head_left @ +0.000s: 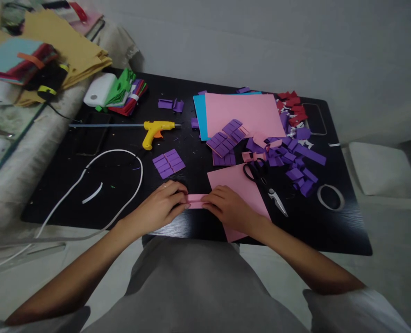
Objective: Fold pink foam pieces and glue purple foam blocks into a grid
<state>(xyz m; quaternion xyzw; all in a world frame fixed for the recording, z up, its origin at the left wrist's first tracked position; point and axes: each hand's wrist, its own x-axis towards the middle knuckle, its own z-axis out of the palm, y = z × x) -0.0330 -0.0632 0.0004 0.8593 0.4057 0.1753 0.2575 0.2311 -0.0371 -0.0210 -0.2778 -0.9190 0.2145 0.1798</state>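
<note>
Between my two hands, near the front edge of the black table, is a narrow pink paper strip (195, 201). My left hand (165, 203) pinches its left end, fingers closed. At the right end, my right hand (229, 208) grips it with thumb and fingertips. My right wrist lies over a pink paper sheet (240, 185). Black-handled scissors (269, 189) rest partly on that sheet, blades toward the front right. Just beyond my left hand lies a purple folded-paper square (168, 163) with raised segments. The strip's ends are hidden under my fingers.
A yellow glue gun (156, 130) lies behind, with a white cable (139, 162) looping at left. Pink and blue sheets (243, 111), purple folded pieces (295, 162) and red scraps (291, 106) crowd the right. A tape roll (331, 198) sits near the right edge.
</note>
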